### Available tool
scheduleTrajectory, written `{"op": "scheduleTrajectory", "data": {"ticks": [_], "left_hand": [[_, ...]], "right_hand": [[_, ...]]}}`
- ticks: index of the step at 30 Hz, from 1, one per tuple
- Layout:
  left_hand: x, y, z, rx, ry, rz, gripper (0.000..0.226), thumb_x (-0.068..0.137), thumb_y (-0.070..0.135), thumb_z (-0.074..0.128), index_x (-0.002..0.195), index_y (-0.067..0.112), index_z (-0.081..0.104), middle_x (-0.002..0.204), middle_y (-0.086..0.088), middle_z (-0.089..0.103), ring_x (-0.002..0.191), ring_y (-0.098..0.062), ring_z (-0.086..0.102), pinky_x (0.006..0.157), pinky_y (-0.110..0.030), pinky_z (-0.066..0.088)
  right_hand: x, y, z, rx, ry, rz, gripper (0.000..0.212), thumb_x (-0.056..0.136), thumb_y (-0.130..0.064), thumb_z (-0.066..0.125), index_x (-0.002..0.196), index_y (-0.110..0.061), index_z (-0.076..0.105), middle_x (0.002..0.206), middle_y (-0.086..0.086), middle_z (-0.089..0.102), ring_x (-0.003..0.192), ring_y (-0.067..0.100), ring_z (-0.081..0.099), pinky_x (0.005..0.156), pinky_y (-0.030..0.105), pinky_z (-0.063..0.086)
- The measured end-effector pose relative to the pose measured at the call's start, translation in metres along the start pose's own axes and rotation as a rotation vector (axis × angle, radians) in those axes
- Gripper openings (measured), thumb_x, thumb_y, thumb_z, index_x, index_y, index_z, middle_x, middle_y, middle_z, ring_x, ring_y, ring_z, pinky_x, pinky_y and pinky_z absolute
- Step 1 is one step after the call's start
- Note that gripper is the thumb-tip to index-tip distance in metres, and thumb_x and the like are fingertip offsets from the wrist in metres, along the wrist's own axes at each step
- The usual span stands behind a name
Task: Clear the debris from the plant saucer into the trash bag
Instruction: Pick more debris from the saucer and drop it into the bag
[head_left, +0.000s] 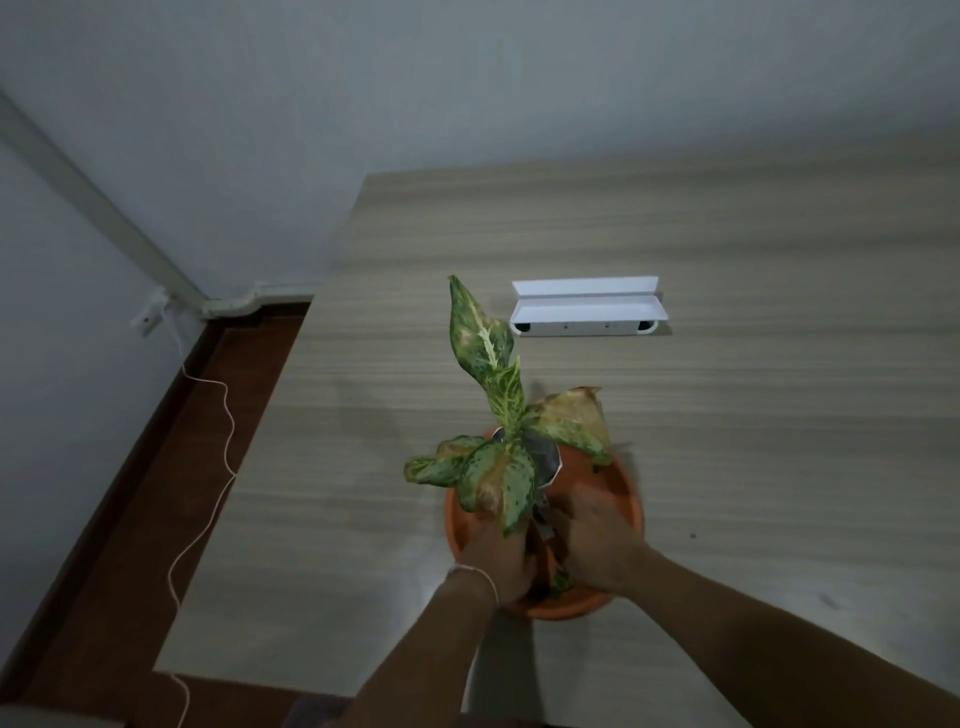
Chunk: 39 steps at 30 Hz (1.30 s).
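Here, the right and centre of the frame are filled by a pale wood-grain table, set against a grey wall that takes up the upper part. A strip of dark brown floor is seen at the lower left, crossed by a thin white cord that is run from a wall fitting at the left.

At the lower centre, a terracotta plant saucer is seen resting on the table, near its front edge. A potted plant with speckled green and cream leaves, several browned at the tips, is stood in it; the pot itself is mostly hidden by foliage and hands. A white box-like device is laid on the table behind the plant, well apart from the saucer.

Two bare forearms are extended from the bottom of the frame. The left hand, with a thin thread worn at the wrist, is placed at the near left side of the saucer, under a drooping leaf; its fingers are covered by the leaf, and whether they are curled or spread cannot be told. The right hand is placed inside the saucer at the plant's base, its fingers curved downward and held close together, blurred. Whether anything is pinched by them cannot be told. Any debris in the saucer is hidden beneath hands and leaves.
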<state>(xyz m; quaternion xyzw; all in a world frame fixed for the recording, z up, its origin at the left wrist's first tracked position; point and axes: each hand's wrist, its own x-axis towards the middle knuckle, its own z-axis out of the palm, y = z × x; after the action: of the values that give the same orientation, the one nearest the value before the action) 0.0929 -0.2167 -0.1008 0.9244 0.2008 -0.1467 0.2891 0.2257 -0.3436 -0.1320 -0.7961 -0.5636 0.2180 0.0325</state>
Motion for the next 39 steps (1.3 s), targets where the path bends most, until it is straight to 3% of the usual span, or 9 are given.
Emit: {"op": "scheduleTrajectory", "data": {"ticks": [5,11,14,17,25,30,34,37,39], "left_hand": [[0.002,0.003,-0.001,0.152,-0.072,0.045,0.044,0.082,0.034,0.049,0.119,0.009,0.052,0.125,-0.019,0.054,0.114,-0.04,0.05,0.096,-0.044,0.046],[0.0,0.005,-0.002,0.199,-0.134,0.073,0.047,0.078,0.027,0.062,0.119,0.007,0.054,0.124,-0.02,0.055,0.114,-0.038,0.05,0.098,-0.042,0.045],[-0.001,0.009,0.0,0.205,-0.137,0.08,0.034,0.079,0.022,0.061,0.11,0.008,0.061,0.117,-0.019,0.061,0.108,-0.038,0.056,0.093,-0.042,0.049],[-0.001,0.012,0.004,0.21,-0.122,0.07,0.028,0.082,0.018,0.056,0.107,0.008,0.064,0.114,-0.019,0.063,0.103,-0.039,0.058,0.089,-0.043,0.05],[-0.001,0.016,0.008,0.2,-0.122,-0.006,0.025,0.086,0.021,0.055,0.096,0.003,0.07,0.102,-0.02,0.068,0.093,-0.036,0.062,0.083,-0.041,0.051],[-0.003,0.01,0.01,0.062,-0.032,-0.041,0.023,0.084,0.015,0.052,0.092,0.006,0.071,0.094,-0.014,0.071,0.088,-0.031,0.064,0.079,-0.038,0.053],[-0.012,0.003,0.001,-0.148,0.138,-0.139,0.019,0.08,0.015,0.058,0.087,0.014,0.075,0.09,0.0,0.072,0.084,-0.016,0.063,0.078,-0.025,0.049],[-0.021,-0.004,-0.009,-0.24,0.218,-0.181,0.016,0.077,0.019,0.061,0.072,0.011,0.074,0.079,-0.006,0.074,0.077,-0.02,0.067,0.075,-0.032,0.055],[-0.029,-0.011,-0.017,-0.269,0.282,-0.2,0.014,0.075,0.021,0.065,0.071,0.012,0.075,0.075,-0.004,0.075,0.073,-0.018,0.068,0.075,-0.028,0.056]], "right_hand": [[-0.003,0.005,-0.007,-0.187,-0.019,-0.116,0.071,0.069,-0.045,0.059,0.132,-0.015,0.048,0.119,0.015,0.058,0.086,0.035,0.056,0.067,0.041,0.05],[0.0,0.009,-0.02,-0.283,-0.152,-0.242,0.069,0.08,-0.055,0.043,0.133,-0.012,0.048,0.132,0.02,0.05,0.096,0.038,0.054,0.079,0.044,0.049],[-0.004,0.003,-0.022,-0.224,-0.157,-0.217,0.061,0.087,-0.038,0.053,0.142,-0.014,0.04,0.14,0.021,0.039,0.106,0.041,0.052,0.085,0.047,0.049],[-0.011,-0.004,-0.019,-0.099,-0.174,-0.146,0.057,0.091,-0.024,0.053,0.145,-0.018,0.034,0.132,0.017,0.045,0.109,0.039,0.053,0.086,0.044,0.046],[-0.012,-0.008,-0.019,0.091,-0.169,-0.043,0.024,0.083,-0.008,0.056,0.102,-0.003,0.069,0.111,0.017,0.064,0.099,0.035,0.06,0.079,0.036,0.046],[-0.014,-0.007,-0.016,0.215,-0.08,0.093,0.018,0.077,-0.01,0.061,0.091,-0.003,0.07,0.107,0.016,0.067,0.096,0.032,0.063,0.076,0.031,0.046],[-0.011,-0.004,-0.021,0.25,0.009,0.206,0.017,0.08,-0.015,0.066,0.09,-0.002,0.07,0.102,0.014,0.066,0.096,0.03,0.061,0.074,0.03,0.044],[-0.009,-0.009,-0.025,0.297,0.111,0.268,0.015,0.078,-0.018,0.064,0.082,-0.008,0.074,0.088,0.01,0.068,0.083,0.026,0.063,0.065,0.031,0.045],[-0.008,-0.022,-0.03,0.337,0.134,0.276,0.014,0.079,-0.014,0.064,0.083,-0.012,0.077,0.083,0.007,0.072,0.071,0.018,0.06,0.06,0.027,0.041]]}}
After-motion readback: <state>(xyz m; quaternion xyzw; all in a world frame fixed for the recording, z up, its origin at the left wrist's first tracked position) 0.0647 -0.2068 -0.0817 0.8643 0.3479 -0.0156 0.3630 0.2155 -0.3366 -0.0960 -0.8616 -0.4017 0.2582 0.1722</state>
